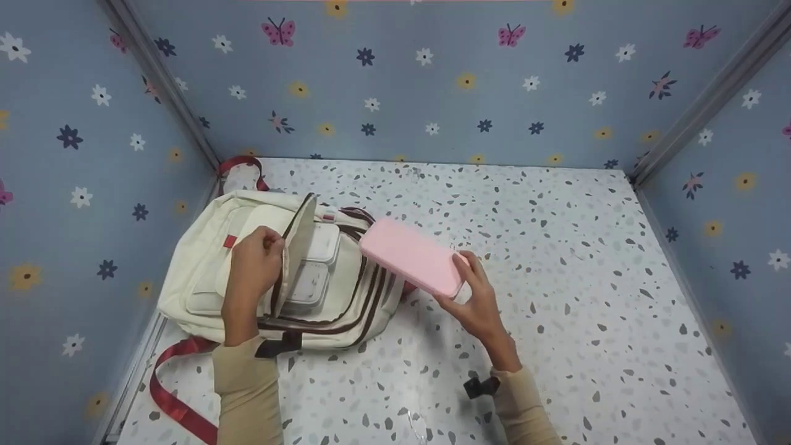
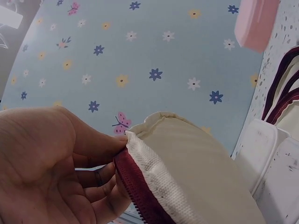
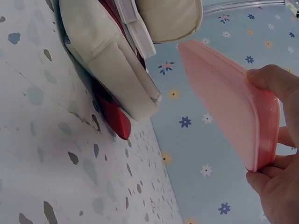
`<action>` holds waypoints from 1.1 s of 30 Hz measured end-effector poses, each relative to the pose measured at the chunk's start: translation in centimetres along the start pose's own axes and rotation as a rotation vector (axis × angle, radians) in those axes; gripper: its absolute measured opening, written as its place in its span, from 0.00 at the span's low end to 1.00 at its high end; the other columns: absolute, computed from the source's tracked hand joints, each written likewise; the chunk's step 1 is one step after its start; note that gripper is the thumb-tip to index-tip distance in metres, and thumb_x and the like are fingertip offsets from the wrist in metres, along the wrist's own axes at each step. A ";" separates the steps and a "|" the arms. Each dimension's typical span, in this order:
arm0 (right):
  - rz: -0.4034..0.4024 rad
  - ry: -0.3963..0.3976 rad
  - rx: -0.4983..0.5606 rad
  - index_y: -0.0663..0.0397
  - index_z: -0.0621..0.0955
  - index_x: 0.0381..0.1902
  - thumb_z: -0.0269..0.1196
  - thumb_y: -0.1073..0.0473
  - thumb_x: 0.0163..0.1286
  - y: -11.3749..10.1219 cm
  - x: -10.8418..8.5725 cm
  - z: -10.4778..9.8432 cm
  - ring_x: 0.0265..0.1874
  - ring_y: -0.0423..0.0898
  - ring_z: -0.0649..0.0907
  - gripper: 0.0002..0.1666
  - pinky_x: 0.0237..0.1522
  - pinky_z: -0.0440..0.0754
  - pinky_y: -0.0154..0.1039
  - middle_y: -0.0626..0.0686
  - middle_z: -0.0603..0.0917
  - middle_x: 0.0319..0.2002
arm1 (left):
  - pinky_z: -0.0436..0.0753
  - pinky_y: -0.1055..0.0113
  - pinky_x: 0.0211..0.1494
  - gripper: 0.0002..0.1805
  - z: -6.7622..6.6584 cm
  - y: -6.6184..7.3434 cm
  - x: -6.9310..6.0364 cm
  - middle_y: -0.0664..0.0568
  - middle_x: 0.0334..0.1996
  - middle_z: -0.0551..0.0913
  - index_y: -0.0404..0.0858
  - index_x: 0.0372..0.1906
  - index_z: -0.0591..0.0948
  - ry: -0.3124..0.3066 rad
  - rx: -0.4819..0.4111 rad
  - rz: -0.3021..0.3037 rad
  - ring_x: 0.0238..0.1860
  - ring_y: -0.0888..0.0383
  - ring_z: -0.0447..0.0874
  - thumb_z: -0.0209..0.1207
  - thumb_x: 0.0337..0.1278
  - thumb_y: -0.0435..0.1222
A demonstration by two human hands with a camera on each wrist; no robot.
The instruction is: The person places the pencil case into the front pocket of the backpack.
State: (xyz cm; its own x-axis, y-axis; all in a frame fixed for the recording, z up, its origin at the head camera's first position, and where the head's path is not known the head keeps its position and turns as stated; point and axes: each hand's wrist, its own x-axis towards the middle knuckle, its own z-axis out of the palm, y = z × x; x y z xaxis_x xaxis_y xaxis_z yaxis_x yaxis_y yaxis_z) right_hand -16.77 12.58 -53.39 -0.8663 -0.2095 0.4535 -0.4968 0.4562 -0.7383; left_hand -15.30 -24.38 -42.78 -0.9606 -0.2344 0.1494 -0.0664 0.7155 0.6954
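Observation:
A cream backpack with dark red zips lies on the left of the speckled surface, its front pocket unzipped. My left hand pinches the edge of the pocket flap between thumb and fingers and holds it up. Inside the pocket sit two white boxes, one box behind the other box. To the right of the bag my right hand grips one end of a pink rectangular case, thumb on one side and fingers on the other. The case hangs tilted in the air, apart from the boxes.
Red straps trail from the bag at its near left and far left. Blue walls with flowers and butterflies enclose the back and both sides. The speckled surface stretches right of the bag.

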 end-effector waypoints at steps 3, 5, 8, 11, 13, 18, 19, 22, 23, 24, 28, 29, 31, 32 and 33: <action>0.017 -0.030 0.003 0.57 0.69 0.67 0.74 0.53 0.52 -0.2 0.0 1.0 0.65 0.53 0.70 0.46 0.62 0.70 0.53 0.60 0.67 0.66 | 0.71 0.56 0.41 0.07 0.0 0.0 0.0 0.39 0.32 0.79 0.30 0.38 0.77 -0.010 -0.006 0.004 0.36 0.46 0.77 0.50 0.66 0.31; 0.031 -0.050 -0.001 0.57 0.69 0.67 0.74 0.52 0.51 -0.4 0.0 1.7 0.65 0.53 0.69 0.46 0.63 0.70 0.52 0.59 0.66 0.67 | 0.71 0.56 0.41 0.07 -0.1 0.0 0.0 0.39 0.33 0.79 0.31 0.39 0.77 -0.019 -0.008 0.003 0.36 0.46 0.77 0.51 0.66 0.31; 0.043 -0.083 0.005 0.54 0.69 0.67 0.74 0.49 0.52 -0.6 0.1 2.6 0.65 0.51 0.70 0.46 0.63 0.70 0.50 0.57 0.66 0.67 | 0.71 0.56 0.42 0.07 -0.2 0.0 0.0 0.38 0.33 0.79 0.30 0.39 0.77 -0.035 -0.009 0.002 0.36 0.45 0.77 0.51 0.66 0.31; 0.036 -0.108 0.025 0.52 0.70 0.67 0.73 0.47 0.52 -1.0 0.4 3.4 0.63 0.47 0.71 0.46 0.62 0.71 0.49 0.55 0.67 0.66 | 0.72 0.54 0.43 0.08 -0.3 -0.1 -0.1 0.38 0.34 0.80 0.30 0.40 0.77 -0.042 -0.012 -0.001 0.38 0.45 0.78 0.51 0.66 0.32; 0.018 -0.118 0.039 0.53 0.70 0.67 0.73 0.46 0.52 -1.2 0.6 4.0 0.62 0.46 0.72 0.46 0.61 0.72 0.49 0.56 0.68 0.65 | 0.73 0.53 0.44 0.10 -0.3 -0.1 0.0 0.37 0.36 0.80 0.29 0.42 0.78 -0.047 -0.017 -0.008 0.39 0.44 0.78 0.50 0.67 0.32; -0.051 -0.147 0.036 0.54 0.70 0.66 0.73 0.48 0.53 -1.5 1.2 5.2 0.61 0.47 0.72 0.44 0.60 0.73 0.49 0.57 0.68 0.65 | 0.74 0.50 0.47 0.12 0.0 -0.1 0.1 0.35 0.38 0.81 0.27 0.46 0.78 -0.051 -0.019 -0.025 0.41 0.42 0.79 0.50 0.67 0.32; -0.066 -0.154 0.035 0.55 0.70 0.66 0.73 0.49 0.53 -1.5 1.4 5.5 0.61 0.47 0.72 0.44 0.59 0.73 0.49 0.56 0.68 0.64 | 0.74 0.49 0.47 0.12 0.0 -0.1 0.0 0.35 0.38 0.81 0.27 0.45 0.78 -0.048 -0.018 -0.024 0.41 0.42 0.79 0.50 0.67 0.32; -0.093 -0.171 0.036 0.56 0.70 0.66 0.73 0.51 0.53 -1.6 1.7 6.3 0.61 0.48 0.72 0.44 0.59 0.74 0.48 0.56 0.68 0.65 | 0.73 0.49 0.48 0.12 0.2 -0.1 0.0 0.35 0.37 0.80 0.27 0.44 0.78 -0.034 -0.010 -0.008 0.41 0.42 0.78 0.49 0.67 0.31; -0.096 -0.175 0.030 0.56 0.70 0.65 0.73 0.51 0.52 -1.6 1.8 6.5 0.61 0.48 0.72 0.44 0.59 0.74 0.48 0.56 0.68 0.65 | 0.73 0.49 0.48 0.11 0.2 0.0 -0.1 0.35 0.37 0.80 0.27 0.44 0.78 -0.031 -0.006 0.002 0.41 0.42 0.78 0.49 0.67 0.31; -0.100 -0.177 0.025 0.56 0.71 0.65 0.73 0.51 0.52 -1.7 1.9 6.7 0.61 0.48 0.72 0.44 0.59 0.74 0.48 0.56 0.68 0.65 | 0.73 0.49 0.48 0.11 0.3 0.0 -0.1 0.35 0.37 0.79 0.27 0.43 0.78 -0.028 -0.001 0.011 0.41 0.42 0.77 0.49 0.67 0.31; -0.107 -0.204 0.018 0.57 0.69 0.66 0.72 0.51 0.52 -1.9 2.3 7.4 0.59 0.49 0.74 0.45 0.52 0.78 0.46 0.57 0.67 0.66 | 0.72 0.48 0.49 0.10 0.5 0.2 0.0 0.35 0.37 0.78 0.27 0.42 0.77 -0.021 0.012 0.035 0.42 0.41 0.77 0.49 0.67 0.30; -0.106 -0.214 0.025 0.57 0.69 0.67 0.72 0.51 0.53 -1.9 2.4 7.5 0.58 0.49 0.74 0.45 0.49 0.80 0.45 0.58 0.66 0.66 | 0.72 0.49 0.49 0.10 0.6 0.3 0.0 0.36 0.38 0.78 0.27 0.42 0.78 -0.021 0.011 0.035 0.42 0.42 0.77 0.49 0.67 0.30; -0.110 -0.230 0.039 0.58 0.68 0.67 0.71 0.53 0.53 -2.0 2.6 7.8 0.56 0.49 0.75 0.45 0.40 0.83 0.42 0.59 0.66 0.67 | 0.72 0.49 0.49 0.10 0.7 0.4 0.0 0.36 0.38 0.78 0.27 0.42 0.78 -0.019 0.009 0.036 0.42 0.42 0.77 0.49 0.67 0.30; -0.116 -0.233 0.039 0.58 0.68 0.67 0.71 0.53 0.53 -2.0 2.7 7.9 0.56 0.49 0.75 0.45 0.39 0.83 0.40 0.59 0.65 0.67 | 0.72 0.49 0.49 0.10 0.7 0.5 0.0 0.36 0.38 0.78 0.28 0.42 0.78 -0.019 0.008 0.039 0.42 0.42 0.77 0.49 0.67 0.30; -0.122 -0.235 0.039 0.58 0.68 0.67 0.71 0.54 0.53 -2.0 2.8 8.0 0.56 0.49 0.75 0.44 0.38 0.83 0.40 0.59 0.65 0.67 | 0.72 0.49 0.50 0.09 0.8 0.6 0.0 0.36 0.39 0.78 0.28 0.42 0.77 -0.019 0.009 0.044 0.43 0.42 0.77 0.49 0.67 0.30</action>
State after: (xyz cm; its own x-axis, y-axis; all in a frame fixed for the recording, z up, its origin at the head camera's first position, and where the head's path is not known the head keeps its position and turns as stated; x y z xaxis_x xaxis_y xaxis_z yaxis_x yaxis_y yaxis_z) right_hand -18.68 4.16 -54.64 -0.7861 -0.4579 0.4153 -0.5958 0.3823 -0.7063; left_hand -15.56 -23.47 -42.90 -0.9676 -0.1899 0.1665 -0.0262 0.7310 0.6819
